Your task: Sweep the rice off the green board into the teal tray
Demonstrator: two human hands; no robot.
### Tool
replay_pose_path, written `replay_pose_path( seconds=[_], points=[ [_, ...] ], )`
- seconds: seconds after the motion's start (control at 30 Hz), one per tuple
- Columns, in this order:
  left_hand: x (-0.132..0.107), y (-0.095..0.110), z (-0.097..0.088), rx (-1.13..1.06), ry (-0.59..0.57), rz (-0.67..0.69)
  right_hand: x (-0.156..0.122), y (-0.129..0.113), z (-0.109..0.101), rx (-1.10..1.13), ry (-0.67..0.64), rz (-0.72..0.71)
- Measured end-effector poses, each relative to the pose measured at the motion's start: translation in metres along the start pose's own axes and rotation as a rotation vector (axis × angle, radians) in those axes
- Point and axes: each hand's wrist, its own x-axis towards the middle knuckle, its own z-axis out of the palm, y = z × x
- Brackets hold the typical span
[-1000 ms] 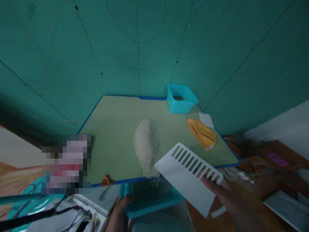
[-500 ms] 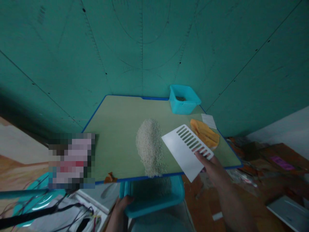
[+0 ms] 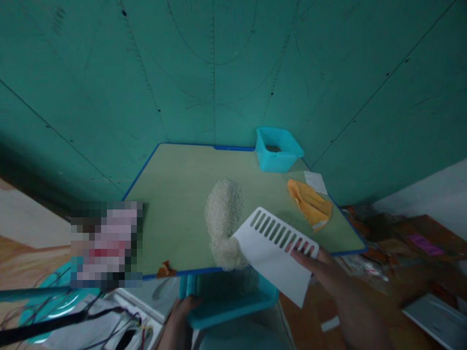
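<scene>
My right hand [image 3: 315, 260] is closed on a white plastic scraper [image 3: 275, 250] with a row of slots along its upper edge. The scraper's left corner touches the lower part of a pile of pale, rice-like grains [image 3: 223, 209] on the table [image 3: 175, 194]. Below the table's front edge, my left hand [image 3: 182, 311] grips the left rim of a blue-green bin [image 3: 233, 313]. Some grains [image 3: 246, 281] lie inside that bin, and its far side sits under the tabletop edge.
At the back right of the table stands a turquoise basket [image 3: 275, 160] with something dark inside. A yellow cloth [image 3: 310, 204] and a white paper [image 3: 315, 182] lie on the right. A brown scrap [image 3: 166, 269] rests at the front left edge. Cardboard boxes [image 3: 425, 236] are on the floor at right.
The scraper has moved down and left with my right hand, and now meets the grain pile. The pile's lower end is pushed into a rounded heap near the edge. My left hand stays on the bin.
</scene>
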Motion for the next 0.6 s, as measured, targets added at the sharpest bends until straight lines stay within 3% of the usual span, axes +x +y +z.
replay_pose_path(
  seconds=[0.37, 0.5, 0.6],
  points=[
    [0.005, -0.001, -0.007, 0.021, -0.034, -0.038, -0.017, -0.009, -0.005, -0.092, -0.057, -0.045],
    [0.004, 0.001, -0.007, 0.02, -0.05, -0.028, -0.01, -0.011, -0.005, -0.024, 0.023, -0.089],
    [0.004, 0.002, -0.008, 0.025, -0.051, -0.02, 0.003, -0.01, -0.004, 0.11, 0.124, -0.039]
  ],
)
